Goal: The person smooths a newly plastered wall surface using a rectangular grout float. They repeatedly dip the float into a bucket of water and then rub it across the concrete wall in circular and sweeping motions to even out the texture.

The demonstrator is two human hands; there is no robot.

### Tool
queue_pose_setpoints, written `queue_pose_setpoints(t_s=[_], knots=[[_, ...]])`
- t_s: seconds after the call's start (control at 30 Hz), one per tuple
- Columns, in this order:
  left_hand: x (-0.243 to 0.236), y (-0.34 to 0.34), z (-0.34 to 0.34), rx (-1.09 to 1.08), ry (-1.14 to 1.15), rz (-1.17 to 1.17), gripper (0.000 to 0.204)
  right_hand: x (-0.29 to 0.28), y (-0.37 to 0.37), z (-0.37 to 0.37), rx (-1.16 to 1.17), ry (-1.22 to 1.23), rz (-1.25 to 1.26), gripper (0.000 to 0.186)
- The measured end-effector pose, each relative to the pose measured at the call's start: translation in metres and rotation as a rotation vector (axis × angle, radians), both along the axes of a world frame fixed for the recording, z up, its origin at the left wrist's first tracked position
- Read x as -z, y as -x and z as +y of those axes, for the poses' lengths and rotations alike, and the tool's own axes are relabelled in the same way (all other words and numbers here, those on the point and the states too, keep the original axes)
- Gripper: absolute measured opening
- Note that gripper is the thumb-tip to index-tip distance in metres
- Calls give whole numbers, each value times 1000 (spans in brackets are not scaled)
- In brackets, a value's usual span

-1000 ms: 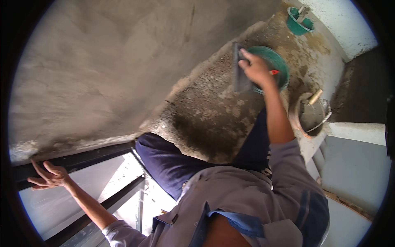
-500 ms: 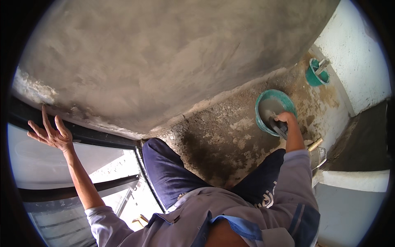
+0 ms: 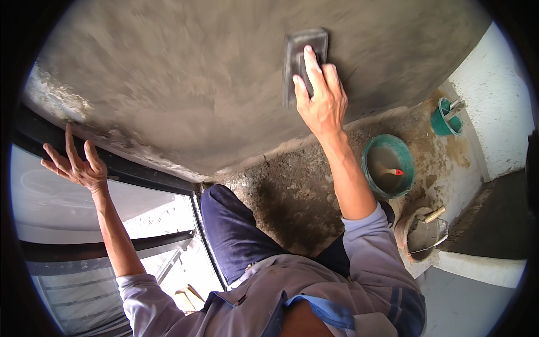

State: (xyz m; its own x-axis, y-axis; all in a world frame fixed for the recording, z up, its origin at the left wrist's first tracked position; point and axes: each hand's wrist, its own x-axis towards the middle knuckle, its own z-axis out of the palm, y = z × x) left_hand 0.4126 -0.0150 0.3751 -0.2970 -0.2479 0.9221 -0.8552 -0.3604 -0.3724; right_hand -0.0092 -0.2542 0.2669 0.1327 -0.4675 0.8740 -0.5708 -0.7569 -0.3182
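Observation:
My right hand grips a dark plastering float from behind, with its flat face against the grey plastered wall. The float is slightly blurred. Over at the left, my left hand has its fingers spread beside the black window frame, close to the wall's lower edge; whether it presses on the frame I cannot tell. Below my right forearm stands a green bucket of murky water. A brush with a red-tipped handle lies in that water.
A smaller green bucket with a tool in it stands in the far right corner. Nearer, a brownish bucket holds grey material and a wooden-handled tool. Window glass lies at the left, a white wall at the right.
My right hand has come up out of the green bucket and moved left to the wall with the float. The brush in the bucket now shows. My left hand stays by the frame.

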Motion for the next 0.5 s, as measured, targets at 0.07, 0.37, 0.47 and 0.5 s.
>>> queue_pose_setpoints(t_s=[0.07, 0.37, 0.47, 0.5], knots=[[-7, 4, 2, 12, 12, -29, 57, 11, -13, 0, 9, -61, -40, 60], [-3, 4, -8, 44, 50, 6, 51, 222, -2, 69, -135, -389, 167, 58], [-1, -6, 0, 6, 16, 27, 50, 136, -8, 54, -103, -253, -73, 56], [0, -9, 7, 26, 19, 31, 50, 88, -15, 40, -79, -189, -61, 55]])
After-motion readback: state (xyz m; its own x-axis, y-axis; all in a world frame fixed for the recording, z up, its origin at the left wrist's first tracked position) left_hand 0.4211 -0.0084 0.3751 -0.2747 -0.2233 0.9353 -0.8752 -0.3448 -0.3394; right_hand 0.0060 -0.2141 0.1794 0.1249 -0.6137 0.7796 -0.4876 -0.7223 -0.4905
